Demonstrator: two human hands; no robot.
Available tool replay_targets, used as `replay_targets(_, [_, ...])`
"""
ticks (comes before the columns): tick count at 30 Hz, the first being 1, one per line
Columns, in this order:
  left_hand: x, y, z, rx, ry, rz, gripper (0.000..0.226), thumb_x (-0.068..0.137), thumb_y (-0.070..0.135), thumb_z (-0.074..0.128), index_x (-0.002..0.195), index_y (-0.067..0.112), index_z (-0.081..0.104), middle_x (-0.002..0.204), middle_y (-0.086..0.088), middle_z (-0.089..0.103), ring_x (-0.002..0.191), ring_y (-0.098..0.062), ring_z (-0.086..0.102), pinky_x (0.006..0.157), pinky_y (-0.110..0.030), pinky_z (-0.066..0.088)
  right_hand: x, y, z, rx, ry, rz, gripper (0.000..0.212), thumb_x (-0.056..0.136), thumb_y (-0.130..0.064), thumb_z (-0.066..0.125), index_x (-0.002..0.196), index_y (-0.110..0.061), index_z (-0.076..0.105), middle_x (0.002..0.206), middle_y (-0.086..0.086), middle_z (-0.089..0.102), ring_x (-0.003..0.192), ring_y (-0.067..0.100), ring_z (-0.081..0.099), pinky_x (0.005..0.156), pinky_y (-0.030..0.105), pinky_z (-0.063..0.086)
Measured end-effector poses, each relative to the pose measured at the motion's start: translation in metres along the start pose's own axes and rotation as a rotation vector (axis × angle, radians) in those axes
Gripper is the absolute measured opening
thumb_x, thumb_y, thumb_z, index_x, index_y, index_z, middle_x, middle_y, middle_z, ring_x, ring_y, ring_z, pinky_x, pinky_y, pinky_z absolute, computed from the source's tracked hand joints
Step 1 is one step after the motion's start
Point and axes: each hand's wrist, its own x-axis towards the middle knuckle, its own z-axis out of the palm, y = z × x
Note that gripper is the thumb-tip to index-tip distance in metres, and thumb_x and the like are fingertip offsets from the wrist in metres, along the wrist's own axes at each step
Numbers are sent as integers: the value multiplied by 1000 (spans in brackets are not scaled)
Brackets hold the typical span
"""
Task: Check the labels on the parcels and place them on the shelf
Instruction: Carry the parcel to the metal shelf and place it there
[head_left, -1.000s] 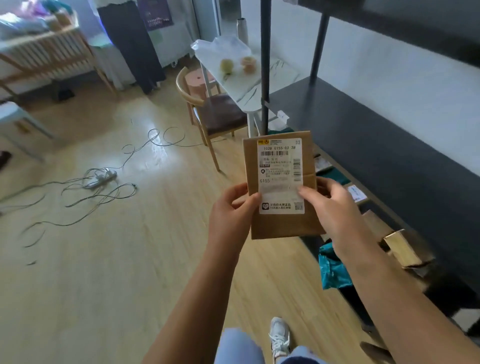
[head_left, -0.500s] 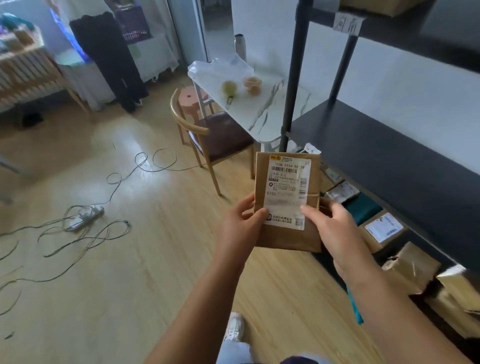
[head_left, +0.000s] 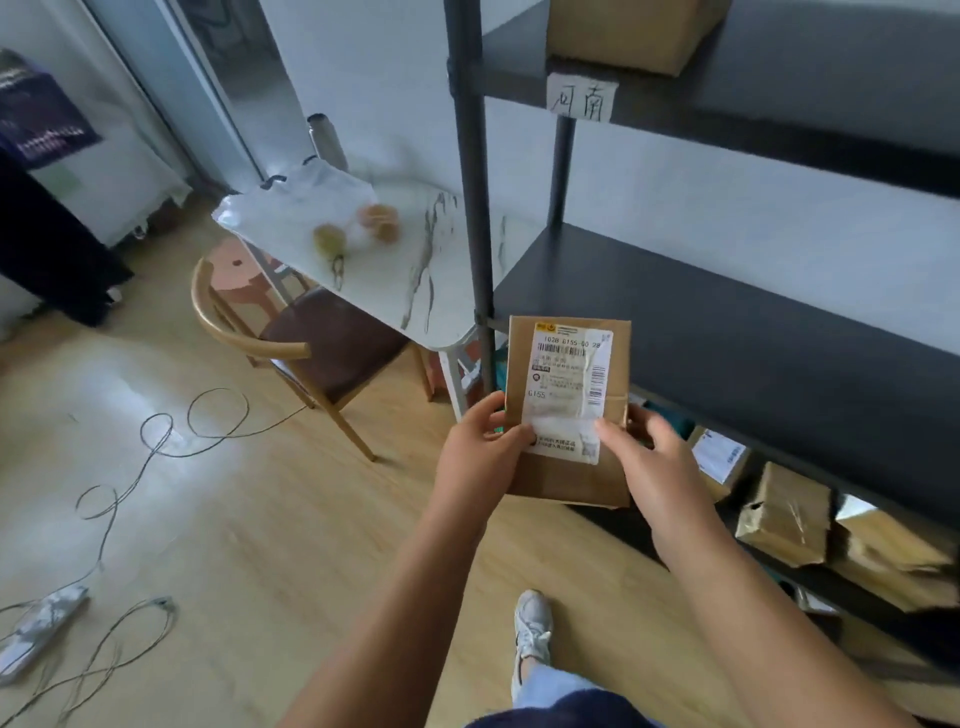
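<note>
so we've got the brown parcel (head_left: 566, 470) upright in front of us, left hand (head_left: 475, 457) pinching its left edge and right hand (head_left: 652, 462) pinching the right, white label (head_left: 566, 389) facing us, so we're at the label check. next we'd guess it goes onto the dark shelf (head_left: 753, 338) just behind, maybe matched against the handwritten tag (head_left: 582, 98) higher up.

Middle shelf board (head_left: 727, 332) bare, open from front (upright post (head_left: 475, 208) bounds its left end); bottom shelf below crowded with parcels (head_left: 789, 514).
</note>
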Motion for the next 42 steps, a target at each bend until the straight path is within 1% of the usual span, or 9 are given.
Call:
replay_targets(6, [65,32,13,104,19,-45,38,88,25,66,124,20,57,116,0,69,102,-17,68,91,-44,57,61,-17,6,15,13,-6,36,94,-41,59,128,-29,55,100,-13,57,77,-6,49,58,15,35])
replay_targets(11, [115,44,13,110,-35,-69,29,87,22,67,115,22,64,115,-2,70,105,-22,67,94,-48,56,105,-27,18,-2,43,68,44,95,-43,57,135,-26,53,119,-5,62,82,1,53,56,19,36])
replay_targets(16, [169,58,20,150,-136,-68,44,91,28,63,135,23,59,124,2,68,107,-18,66,94,-39,56,142,-37,34,31,120,110,45,95,-40,57,137,-23,51,116,-6,58,79,-2,49,56,19,35])
replay_targets(20, [205,73,22,217,-223,-65,43,96,28,56,139,28,55,120,3,70,87,-9,68,60,-19,51,167,-46,49,36,192,168,51,95,-38,58,142,-20,47,123,-4,58,87,8,54,56,19,37])
replay_targets(25, [244,81,22,347,-310,-6,49,98,28,49,147,29,46,127,7,67,99,-15,68,84,-31,56,187,-60,60,88,238,206,46,94,-33,61,138,-21,52,119,-6,62,96,12,58,64,23,42])
replay_targets(30, [261,83,19,397,-401,34,50,101,29,46,150,29,39,125,9,63,87,-6,60,67,-22,46,191,-67,68,88,296,220,51,94,-34,61,142,-24,48,133,-3,60,110,16,57,79,30,43])
replay_targets(34, [258,71,9,387,-325,33,52,100,31,49,150,21,38,137,4,58,81,-2,53,60,-20,38,180,-56,76,29,360,233,52,94,-36,61,141,-20,47,129,-2,60,100,13,54,77,29,40])
replay_targets(39, [249,54,6,349,-269,38,38,100,31,51,135,19,54,108,10,60,71,2,52,54,-20,38,168,-45,84,40,456,235,44,92,-36,62,130,-14,54,106,-3,63,92,15,63,75,29,52])
replay_targets(42, [252,59,11,354,-277,50,38,99,31,52,134,19,56,107,9,62,75,2,54,59,-22,43,169,-48,84,30,466,203,39,92,-31,63,127,-16,53,102,-5,61,81,5,58,61,20,43])
